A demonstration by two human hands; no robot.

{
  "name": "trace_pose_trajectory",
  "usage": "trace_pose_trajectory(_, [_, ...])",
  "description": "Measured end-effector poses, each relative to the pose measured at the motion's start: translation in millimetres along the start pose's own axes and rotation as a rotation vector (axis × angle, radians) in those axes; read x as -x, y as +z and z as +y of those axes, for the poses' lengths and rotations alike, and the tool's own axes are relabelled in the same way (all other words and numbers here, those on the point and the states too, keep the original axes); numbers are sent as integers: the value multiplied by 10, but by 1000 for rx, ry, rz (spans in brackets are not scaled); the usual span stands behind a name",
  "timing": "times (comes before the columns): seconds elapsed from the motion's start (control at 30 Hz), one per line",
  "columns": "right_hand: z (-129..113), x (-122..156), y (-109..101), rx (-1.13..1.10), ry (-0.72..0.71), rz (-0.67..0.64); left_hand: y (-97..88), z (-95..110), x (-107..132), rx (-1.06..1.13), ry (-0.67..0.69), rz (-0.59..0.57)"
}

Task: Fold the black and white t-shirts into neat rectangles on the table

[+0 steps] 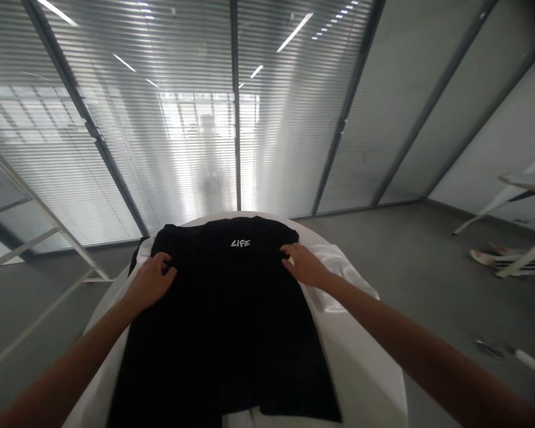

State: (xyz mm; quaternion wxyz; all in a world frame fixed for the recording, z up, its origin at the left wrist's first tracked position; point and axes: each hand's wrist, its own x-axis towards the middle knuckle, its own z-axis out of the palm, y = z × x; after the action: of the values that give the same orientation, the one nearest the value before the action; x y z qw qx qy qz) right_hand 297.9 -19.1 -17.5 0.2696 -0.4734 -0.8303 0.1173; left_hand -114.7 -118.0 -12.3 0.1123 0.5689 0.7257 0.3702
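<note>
A black T-shirt (227,315) with small white lettering lies spread flat on a table covered with a white cloth (361,368). My left hand (150,280) rests on the shirt's left side near the sleeve, its fingers curled and pinching the black fabric. On the right side near the other sleeve, my right hand (304,264) presses on the shirt's edge with fingers bent down onto the fabric. Both forearms reach in from the bottom corners.
Glass partitions with closed blinds (196,131) stand behind the table. A white metal frame (40,238) slants at the left. At the right are a white table's legs (503,208), a striped item on the grey floor (508,261) and small objects (512,353).
</note>
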Motion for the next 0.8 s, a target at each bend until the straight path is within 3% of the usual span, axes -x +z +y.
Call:
trace_pose_trajectory(0.07, [-204,384,74,58,-116,-178,-64,83,409,-185,171,-217])
trace_pose_trajectory(0.17, [-476,863,120,72,-213,-321,-175,198,1002,-254,341,-536])
trace_pose_trajectory(0.3, [-663,1267,114,123,-220,-357,-242,191,1494,-306,316,-668])
trace_pose_trajectory(0.4, [-709,1459,67,142,-204,-354,-221,128,1618,-319,342,-698])
trace_pose_trajectory(0.6, [-690,1639,-79,18,-255,-583,-204,79,1620,-274,448,-662])
trace_pose_trajectory(0.8, [-587,1692,-257,-27,-203,-669,-470,48,1633,-179,420,-702])
